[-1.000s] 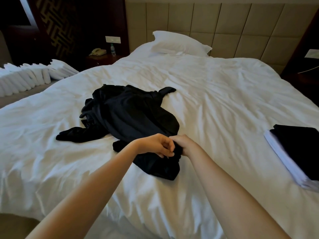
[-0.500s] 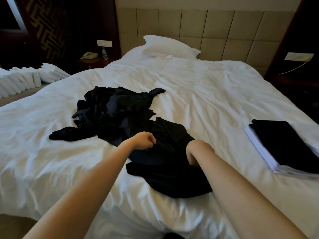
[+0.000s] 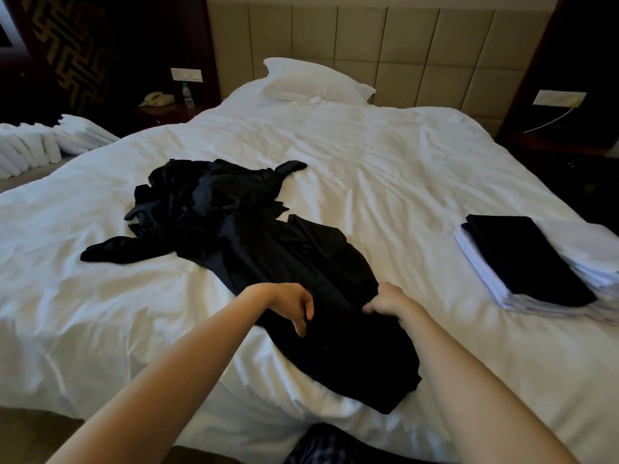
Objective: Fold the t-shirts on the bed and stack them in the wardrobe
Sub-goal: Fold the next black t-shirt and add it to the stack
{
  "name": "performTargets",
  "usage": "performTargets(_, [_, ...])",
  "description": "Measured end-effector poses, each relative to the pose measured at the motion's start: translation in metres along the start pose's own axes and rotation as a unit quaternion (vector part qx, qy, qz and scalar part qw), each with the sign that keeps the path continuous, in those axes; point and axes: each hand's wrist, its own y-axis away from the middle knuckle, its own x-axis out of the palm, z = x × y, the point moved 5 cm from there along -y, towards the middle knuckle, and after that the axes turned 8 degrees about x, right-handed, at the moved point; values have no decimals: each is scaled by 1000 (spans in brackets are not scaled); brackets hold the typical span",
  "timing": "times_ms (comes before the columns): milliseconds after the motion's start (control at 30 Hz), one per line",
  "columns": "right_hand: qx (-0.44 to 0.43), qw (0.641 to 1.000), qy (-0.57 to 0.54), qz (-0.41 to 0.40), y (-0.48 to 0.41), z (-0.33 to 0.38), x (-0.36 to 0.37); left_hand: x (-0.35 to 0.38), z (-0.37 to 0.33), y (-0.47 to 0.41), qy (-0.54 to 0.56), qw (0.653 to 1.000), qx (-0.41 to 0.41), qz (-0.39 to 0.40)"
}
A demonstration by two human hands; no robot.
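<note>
Looks like a hotel room: white bed [image 3: 385,155], padded headboard [image 3: 402,45] far beyond the right hand [image 3: 385,301], phone [image 3: 157,99] and stacked white towels [image 3: 33,149] way off past the left hand [image 3: 291,304].

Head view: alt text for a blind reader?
The left hand and right hand grip a crumpled black t-shirt on a white bed, near a heap of black clothes. A folded stack of black and white shirts lies at the right, a white pillow farther back.
</note>
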Motion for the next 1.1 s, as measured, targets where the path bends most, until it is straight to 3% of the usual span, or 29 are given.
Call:
performTargets(100, [19,984,-179,-11,3,-8,-11,23,-6,2,-116,993,-16,8])
performTargets(233, [51,905,-418,-62,10,-26,-38,51,-10,2,-180,983,-12,-40])
performTargets(333, [94,843,-518,-108,20,-48,-58,40,-17,5,-189,975,25,-111])
performTargets(400, [121,827,-529,-148,27,-65,-69,29,-23,8,-176,966,57,-179])
performTargets(467, [135,838,-494,-190,34,-80,-75,23,-28,10,-165,956,80,-230])
performTargets(567, [130,908,-296,-266,51,-87,-72,18,-31,11,-115,949,95,-278])
performTargets(667, [-22,917,-114,-381,72,-74,-70,11,-33,10,-31,945,99,-310])
performTargets(700, [-97,920,-83,-371,76,-65,-65,7,-34,10,-4,942,99,-322])
performTargets(767, [-212,948,-28,-236,81,-47,-42,-3,-37,12,27,928,99,-358])
performTargets(833, [-226,970,82,-40,84,-40,-5,-14,-40,16,46,911,89,-400])
performTargets(867, [-195,967,163,12,82,-43,10,-19,-40,18,60,903,80,-417])
performTargets(933, [-148,948,281,21,78,-52,27,-24,-39,23,69,895,64,-437])
performTargets(1000, [-160,953,254,-37,72,-53,25,-24,-40,26,39,895,59,-441])
performTargets(1100, [-209,969,51,-120,69,-50,1,-21,-34,36,49,890,25,-452])
